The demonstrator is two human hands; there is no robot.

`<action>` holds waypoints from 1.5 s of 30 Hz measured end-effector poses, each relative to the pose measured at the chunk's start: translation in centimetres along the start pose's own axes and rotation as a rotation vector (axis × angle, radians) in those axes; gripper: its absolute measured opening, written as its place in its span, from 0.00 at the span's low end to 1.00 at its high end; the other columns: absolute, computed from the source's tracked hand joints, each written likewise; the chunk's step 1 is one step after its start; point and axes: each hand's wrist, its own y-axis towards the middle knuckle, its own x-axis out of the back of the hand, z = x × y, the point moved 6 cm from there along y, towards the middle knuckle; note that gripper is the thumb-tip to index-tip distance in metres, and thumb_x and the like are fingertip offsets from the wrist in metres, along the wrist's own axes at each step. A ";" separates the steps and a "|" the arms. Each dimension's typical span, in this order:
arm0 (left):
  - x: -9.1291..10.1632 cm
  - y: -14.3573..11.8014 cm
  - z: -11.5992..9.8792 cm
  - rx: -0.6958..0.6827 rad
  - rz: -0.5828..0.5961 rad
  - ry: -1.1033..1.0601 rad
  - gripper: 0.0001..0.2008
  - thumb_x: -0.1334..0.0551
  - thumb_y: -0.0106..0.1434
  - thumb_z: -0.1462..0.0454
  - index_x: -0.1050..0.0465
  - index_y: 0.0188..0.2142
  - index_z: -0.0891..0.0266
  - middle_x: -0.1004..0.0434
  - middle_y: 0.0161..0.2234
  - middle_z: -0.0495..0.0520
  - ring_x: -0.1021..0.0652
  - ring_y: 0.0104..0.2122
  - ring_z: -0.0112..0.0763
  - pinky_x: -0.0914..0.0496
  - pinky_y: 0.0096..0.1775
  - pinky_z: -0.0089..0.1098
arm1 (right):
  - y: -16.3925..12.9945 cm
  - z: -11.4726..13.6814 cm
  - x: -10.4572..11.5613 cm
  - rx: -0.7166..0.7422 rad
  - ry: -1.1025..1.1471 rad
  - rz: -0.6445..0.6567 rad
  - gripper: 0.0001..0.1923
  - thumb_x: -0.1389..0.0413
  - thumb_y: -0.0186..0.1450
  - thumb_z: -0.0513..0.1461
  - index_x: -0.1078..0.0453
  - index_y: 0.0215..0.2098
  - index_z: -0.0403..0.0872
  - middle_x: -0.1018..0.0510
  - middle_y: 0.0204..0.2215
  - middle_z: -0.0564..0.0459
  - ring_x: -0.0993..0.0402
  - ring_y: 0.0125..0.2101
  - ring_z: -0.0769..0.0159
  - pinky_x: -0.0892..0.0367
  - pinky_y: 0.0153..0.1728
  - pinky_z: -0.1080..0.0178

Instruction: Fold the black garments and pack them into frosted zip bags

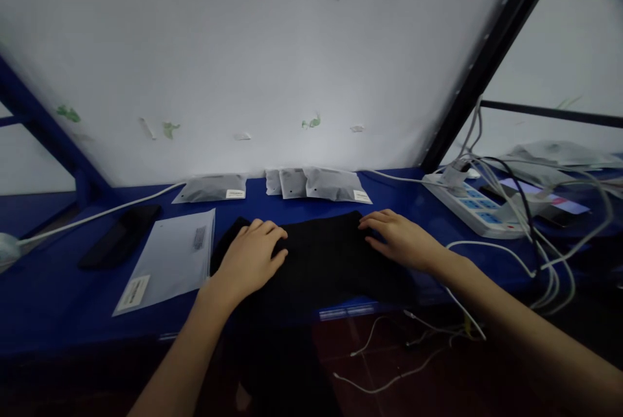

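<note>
A black cloth item [316,261], its exact kind unclear, lies spread over the front of the blue table. My left hand [253,255] rests on its left part, fingers stretched out. On its upper right corner sits my right hand [399,238], palm down with the fingers extended. Neither hand grips the fabric visibly. Left of my left hand is a flat translucent zip bag [170,258] with a white label at its lower corner. The cloth's lower edge hangs into shadow by the table's front edge.
Several filled translucent bags [335,184] lie along the wall, another [214,188] further left. A black phone-like object [121,235] lies at left. A power strip [474,206] with tangled white cables [549,268] stands at right. A lit phone [545,196] lies beyond it. Loose cables [384,386] trail across the floor.
</note>
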 end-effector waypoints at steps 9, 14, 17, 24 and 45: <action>-0.4 0.7 0.7 -0.001 0.078 -0.047 0.10 0.45 0.67 0.66 0.25 0.41 0.57 0.22 0.41 0.51 0.26 0.44 0.40 0.33 0.47 0.43 | 0.6 0.7 0.8 -0.013 -0.018 0.063 0.07 0.48 0.66 0.36 0.28 0.37 0.48 0.21 0.35 0.49 0.27 0.39 0.58 0.32 0.43 0.55; 0.4 0.1 0.8 0.015 0.063 -0.137 0.10 0.45 0.67 0.63 0.25 0.40 0.55 0.21 0.39 0.51 0.24 0.41 0.39 0.31 0.44 0.41 | 1.0 0.1 2.6 -0.077 0.078 0.042 0.07 0.48 0.65 0.37 0.28 0.38 0.49 0.21 0.36 0.50 0.25 0.39 0.60 0.32 0.42 0.57; 0.9 1.1 1.5 0.071 0.028 -0.114 0.10 0.46 0.67 0.63 0.25 0.41 0.56 0.21 0.38 0.52 0.24 0.39 0.40 0.31 0.41 0.40 | 2.1 -0.5 2.9 -0.078 0.102 0.034 0.07 0.48 0.64 0.37 0.28 0.37 0.50 0.21 0.35 0.51 0.25 0.38 0.60 0.31 0.43 0.57; 3.3 4.2 2.9 0.245 -0.397 0.001 0.12 0.47 0.69 0.65 0.30 0.49 0.61 0.25 0.48 0.58 0.28 0.51 0.47 0.31 0.50 0.44 | 5.4 -1.2 4.5 -0.218 0.085 -0.296 0.13 0.49 0.68 0.43 0.29 0.45 0.47 0.23 0.43 0.44 0.27 0.47 0.54 0.32 0.47 0.54; -4.0 4.4 5.0 0.095 -0.180 -0.055 0.11 0.46 0.69 0.63 0.28 0.47 0.61 0.25 0.49 0.56 0.29 0.48 0.42 0.33 0.52 0.45 | 5.8 1.0 -4.0 -0.336 0.105 -0.053 0.18 0.53 0.71 0.45 0.30 0.53 0.47 0.26 0.53 0.44 0.32 0.54 0.52 0.38 0.52 0.53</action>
